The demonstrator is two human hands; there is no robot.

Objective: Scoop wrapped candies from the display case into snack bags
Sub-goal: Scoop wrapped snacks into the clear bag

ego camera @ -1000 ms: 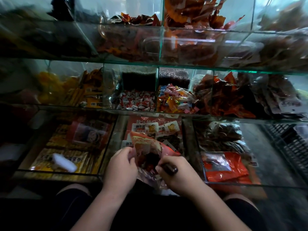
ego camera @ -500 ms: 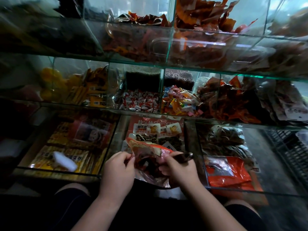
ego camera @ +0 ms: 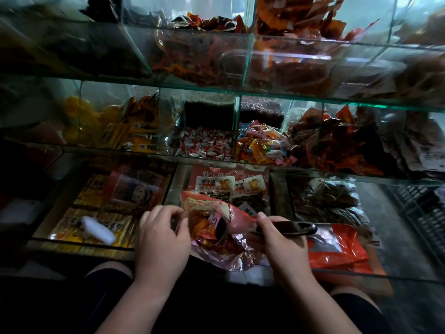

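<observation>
Now left hand [ego camera: 161,239] pinches snack bag [ego camera: 216,213] — right hand [ego camera: 279,242] grips scoop [ego camera: 296,229].

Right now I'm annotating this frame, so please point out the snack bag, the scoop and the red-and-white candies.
snack bag [ego camera: 209,206]: head view, upper flap.
scoop [ego camera: 300,229]: head view, dark handle.
red-and-white candies [ego camera: 204,143]: head view, middle of pile.

snack bag [ego camera: 212,210]: between left hand [ego camera: 161,239] and right hand [ego camera: 281,247], before display case [ego camera: 240,90]
scoop [ego camera: 291,229]: in right hand, right of snack bag
wrapped candies [ego camera: 204,145]: middle shelf, behind snack bag
</observation>
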